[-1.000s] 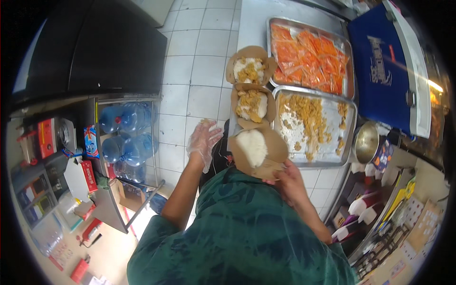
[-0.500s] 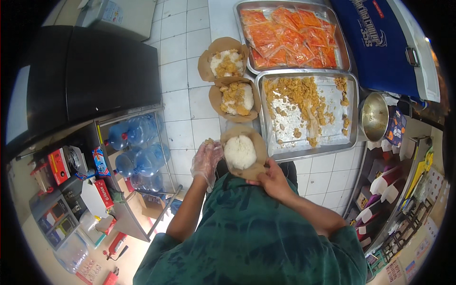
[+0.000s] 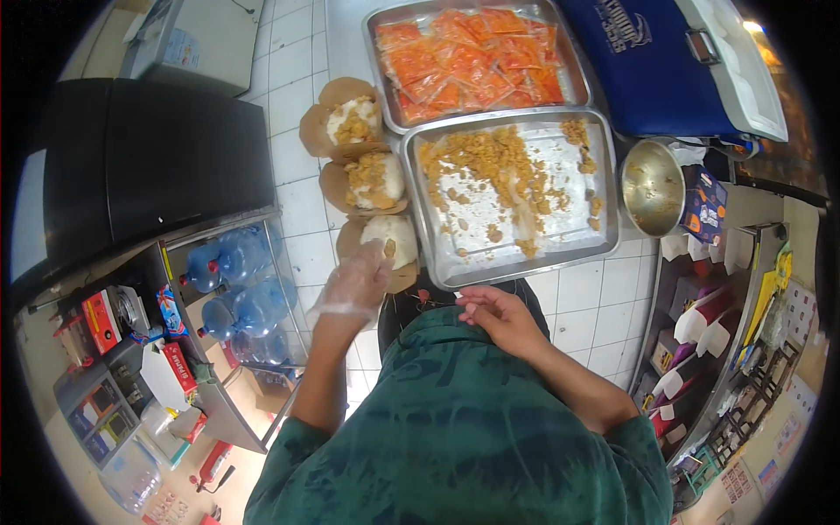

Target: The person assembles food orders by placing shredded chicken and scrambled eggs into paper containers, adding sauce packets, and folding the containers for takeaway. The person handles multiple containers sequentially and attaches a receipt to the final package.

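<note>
My left hand (image 3: 360,276), in a clear plastic glove, reaches over the nearest brown paper food box (image 3: 352,234). A small golden-brown fried piece (image 3: 389,248) shows at its fingertips, above the white rice (image 3: 385,229) in that box. Part of the box is hidden under the hand. My bare right hand (image 3: 494,313) is in front of my body, apart from the box, its fingers loosely bent with nothing in them. Just beyond it lies a metal tray (image 3: 525,271) with golden-brown crumbly fried pieces (image 3: 490,162), heaped mostly at its far left.
Two more boxes, a middle one (image 3: 332,185) and a far one (image 3: 317,131), hold rice topped with fried pieces. Behind stands a second tray (image 3: 573,66) of orange sachets (image 3: 472,57). A metal bowl (image 3: 652,188) and a blue cooler (image 3: 647,79) are right; water jugs (image 3: 249,254) sit left.
My right hand has let go of the nearest box and drawn back. My left hand has moved from beside that box to over its rice. The trays and boxes appear farther left in view.
</note>
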Demonstrator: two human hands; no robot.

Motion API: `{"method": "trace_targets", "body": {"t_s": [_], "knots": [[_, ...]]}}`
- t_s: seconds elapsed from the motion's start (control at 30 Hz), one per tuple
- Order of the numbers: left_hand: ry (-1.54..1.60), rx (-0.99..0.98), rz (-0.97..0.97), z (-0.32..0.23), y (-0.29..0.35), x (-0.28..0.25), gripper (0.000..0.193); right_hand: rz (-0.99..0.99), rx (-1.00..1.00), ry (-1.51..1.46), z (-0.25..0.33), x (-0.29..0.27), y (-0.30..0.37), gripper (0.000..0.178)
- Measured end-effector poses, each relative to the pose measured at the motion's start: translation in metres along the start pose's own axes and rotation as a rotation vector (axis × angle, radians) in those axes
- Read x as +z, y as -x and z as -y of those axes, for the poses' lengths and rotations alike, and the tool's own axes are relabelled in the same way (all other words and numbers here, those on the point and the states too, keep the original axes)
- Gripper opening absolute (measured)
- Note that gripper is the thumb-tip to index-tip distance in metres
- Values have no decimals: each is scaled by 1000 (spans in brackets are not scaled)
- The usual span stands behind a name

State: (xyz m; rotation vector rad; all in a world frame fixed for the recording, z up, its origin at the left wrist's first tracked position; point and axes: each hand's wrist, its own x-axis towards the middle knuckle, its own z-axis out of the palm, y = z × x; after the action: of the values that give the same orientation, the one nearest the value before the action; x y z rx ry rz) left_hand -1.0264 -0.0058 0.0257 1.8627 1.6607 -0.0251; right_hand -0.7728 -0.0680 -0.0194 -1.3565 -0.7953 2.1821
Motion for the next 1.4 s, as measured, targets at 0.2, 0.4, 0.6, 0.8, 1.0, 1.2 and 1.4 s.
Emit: {"method": "trace_targets", "body": {"t_s": [0.2,0.4,0.6,0.8,1.0,1.2,1.4], "knots": [[-29,-248,-57,-40,0,-11,49,-316,-255,113,7,-71,41,31],[363,245,-152,-103,-52,35,44,-513,-390,144,8,-134,63,29],[-4,240,-382,-136,-173,99,40,-636,-464,187,7,-163,79,30],[-337,189,-190,-142,-224,98,24,-786,-481,271,-5,-185,100,29],[195,196,-389,-150,-223,98,23,-985,-494,247,-22,-203,115,29],[-153,458,-192,-225,-244,119,25,-1032,-469,292,-14,-208,129,28],[-395,645,-156,-210,-270,190,23,-1137,-490,488,-13,-208,144,27]]}}
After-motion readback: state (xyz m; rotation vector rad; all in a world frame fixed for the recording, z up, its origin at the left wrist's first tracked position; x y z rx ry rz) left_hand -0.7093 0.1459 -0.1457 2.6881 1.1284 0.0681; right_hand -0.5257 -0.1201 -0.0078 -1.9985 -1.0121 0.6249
